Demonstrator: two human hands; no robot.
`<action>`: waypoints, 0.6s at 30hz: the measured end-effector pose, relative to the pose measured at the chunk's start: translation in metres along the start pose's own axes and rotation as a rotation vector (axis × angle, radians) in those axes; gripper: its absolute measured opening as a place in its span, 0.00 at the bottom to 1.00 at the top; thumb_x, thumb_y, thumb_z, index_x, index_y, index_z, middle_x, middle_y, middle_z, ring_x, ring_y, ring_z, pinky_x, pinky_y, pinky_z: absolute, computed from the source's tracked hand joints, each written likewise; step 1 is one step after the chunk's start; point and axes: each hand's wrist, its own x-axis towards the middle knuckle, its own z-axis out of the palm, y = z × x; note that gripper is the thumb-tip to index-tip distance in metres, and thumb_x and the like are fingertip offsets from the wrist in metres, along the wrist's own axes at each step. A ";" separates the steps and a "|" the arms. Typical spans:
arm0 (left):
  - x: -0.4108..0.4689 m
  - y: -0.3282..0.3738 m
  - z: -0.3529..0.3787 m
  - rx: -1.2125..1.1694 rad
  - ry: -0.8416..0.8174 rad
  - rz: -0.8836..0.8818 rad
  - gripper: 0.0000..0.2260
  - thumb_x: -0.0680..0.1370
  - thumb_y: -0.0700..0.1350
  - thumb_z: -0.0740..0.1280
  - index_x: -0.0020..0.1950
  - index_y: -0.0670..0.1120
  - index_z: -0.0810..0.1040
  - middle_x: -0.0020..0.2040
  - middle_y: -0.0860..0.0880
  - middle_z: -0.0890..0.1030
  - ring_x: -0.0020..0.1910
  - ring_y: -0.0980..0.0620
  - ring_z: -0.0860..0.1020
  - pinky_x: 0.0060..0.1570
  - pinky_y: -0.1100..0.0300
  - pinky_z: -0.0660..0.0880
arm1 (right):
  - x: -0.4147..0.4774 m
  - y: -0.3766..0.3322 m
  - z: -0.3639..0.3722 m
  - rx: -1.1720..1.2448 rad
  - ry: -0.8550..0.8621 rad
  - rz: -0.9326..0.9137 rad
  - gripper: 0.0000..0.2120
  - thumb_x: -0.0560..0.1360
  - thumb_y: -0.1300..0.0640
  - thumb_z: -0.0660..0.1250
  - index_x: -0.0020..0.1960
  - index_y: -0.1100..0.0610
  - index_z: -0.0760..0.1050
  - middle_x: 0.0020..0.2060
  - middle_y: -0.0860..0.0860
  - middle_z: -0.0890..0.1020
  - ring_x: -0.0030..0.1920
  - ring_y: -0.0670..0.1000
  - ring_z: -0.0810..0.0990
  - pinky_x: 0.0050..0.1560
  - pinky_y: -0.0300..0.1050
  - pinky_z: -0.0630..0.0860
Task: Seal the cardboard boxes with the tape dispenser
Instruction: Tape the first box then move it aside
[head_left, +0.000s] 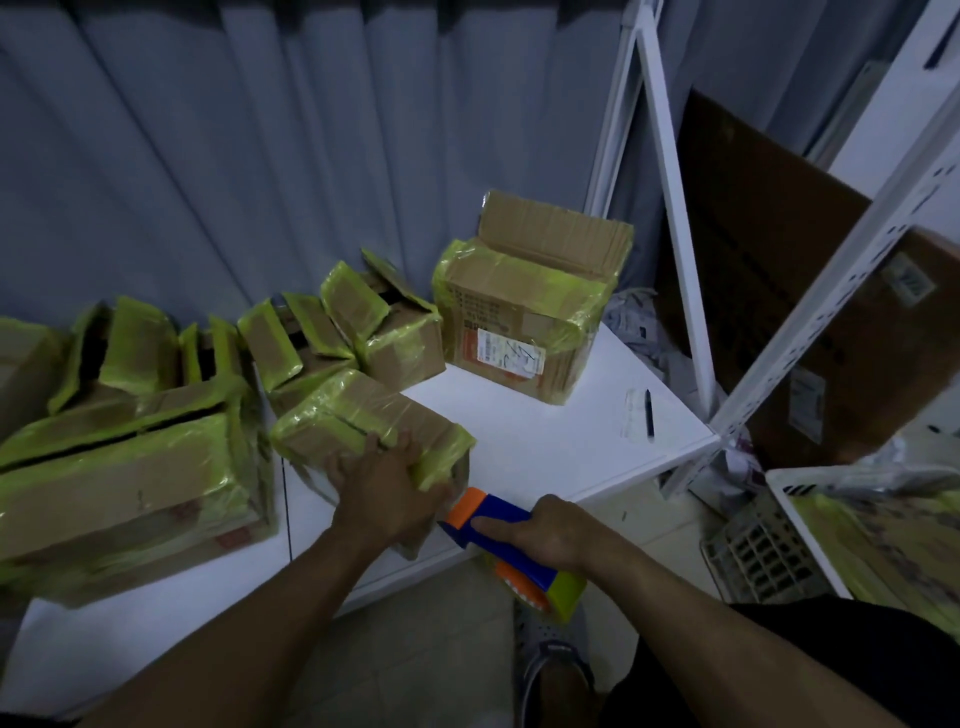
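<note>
Head view, dim light, white bench (545, 447).

- 9 o'clock: large cardboard box (119, 467), flaps loose, edges wrapped in yellow-green tape.
- 10 to 11 o'clock: cluster of small open boxes (311, 332), flaps standing up, against the grey curtain (260, 156).
- Centre, near bench edge: small box (358, 415), flaps down, a dark seam showing across the top. This looks like the one being worked on.
- Left hand (389, 483): laid flat over the near end of the small box, fingers fairly straight, pressing the top down.
- 5 o'clock of that hand: tape dispenser (498, 525), blue body, orange nose, with its yellow-green roll hanging below the bench edge. The nose sits at the box's near right corner; contact cannot be told.
- Right hand (550, 530): clamped on the dispenser, forefinger lying along the blue body.
- 1 o'clock: taller labelled box (524, 312), rear flap up.
- 3 o'clock: pen (649, 413) on a paper slip, with the white shelving frame (675, 208) behind.

Handling, as judged: the small box is probably light, with thin, springy board and slick taped edges. It is best pinned flat from above beside the seam. The dispenser is rigid and is best held by its handle, clear of the cutter.
</note>
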 end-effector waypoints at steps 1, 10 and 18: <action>-0.002 0.000 -0.002 0.002 -0.004 -0.011 0.44 0.64 0.75 0.56 0.76 0.55 0.67 0.77 0.48 0.66 0.79 0.44 0.53 0.73 0.34 0.42 | 0.004 0.000 0.001 0.004 -0.010 0.002 0.33 0.68 0.24 0.67 0.44 0.55 0.75 0.40 0.52 0.82 0.39 0.50 0.82 0.38 0.40 0.74; -0.015 0.004 0.010 -0.291 0.091 -0.036 0.31 0.74 0.66 0.63 0.74 0.54 0.70 0.76 0.52 0.66 0.79 0.46 0.54 0.73 0.38 0.60 | 0.016 -0.009 0.018 -0.007 0.000 -0.008 0.34 0.71 0.25 0.65 0.49 0.58 0.76 0.41 0.53 0.81 0.38 0.50 0.80 0.36 0.40 0.72; -0.016 -0.003 0.010 -0.193 -0.036 -0.002 0.37 0.78 0.71 0.51 0.81 0.53 0.53 0.81 0.54 0.52 0.80 0.49 0.41 0.78 0.45 0.47 | 0.019 -0.017 0.016 0.024 -0.037 0.031 0.30 0.75 0.30 0.66 0.54 0.58 0.74 0.41 0.51 0.79 0.38 0.49 0.79 0.35 0.39 0.72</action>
